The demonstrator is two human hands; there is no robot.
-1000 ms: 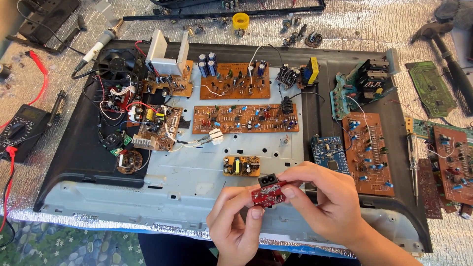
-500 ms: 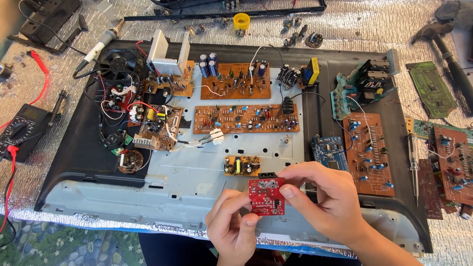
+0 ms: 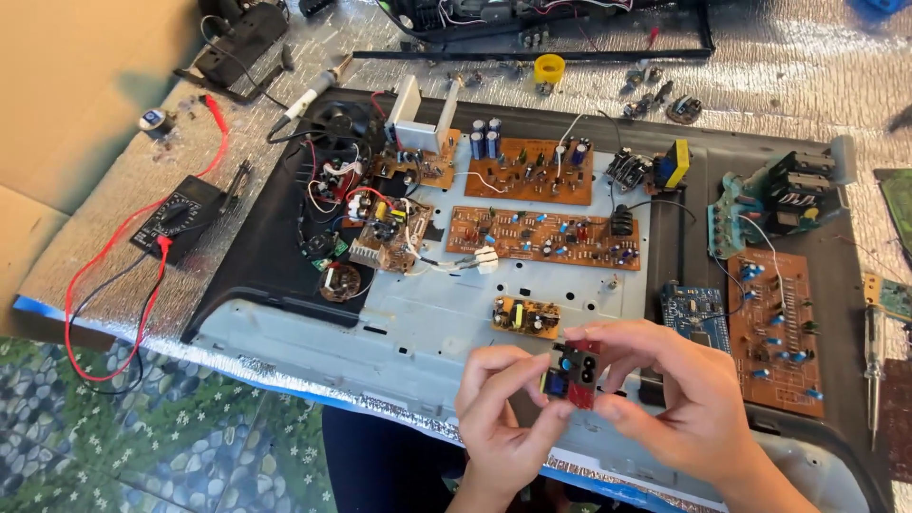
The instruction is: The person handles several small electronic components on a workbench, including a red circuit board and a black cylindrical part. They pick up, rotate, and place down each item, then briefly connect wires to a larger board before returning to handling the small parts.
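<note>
Both my hands hold a small red circuit board with black and blue parts, upright above the near edge of a grey metal chassis panel. My left hand pinches its left and lower edge with thumb and fingers. My right hand grips its top and right edge. Just beyond the hands lies a small yellow-brown board on the panel.
Several brown circuit boards lie across the panel, one more at the right beside a blue board. A black multimeter with red leads sits left. A soldering iron and a yellow tape roll lie behind.
The red board has been turned in my fingers from lying flat with its red face up to standing with its component side toward me. The camera view has shifted rightward.
</note>
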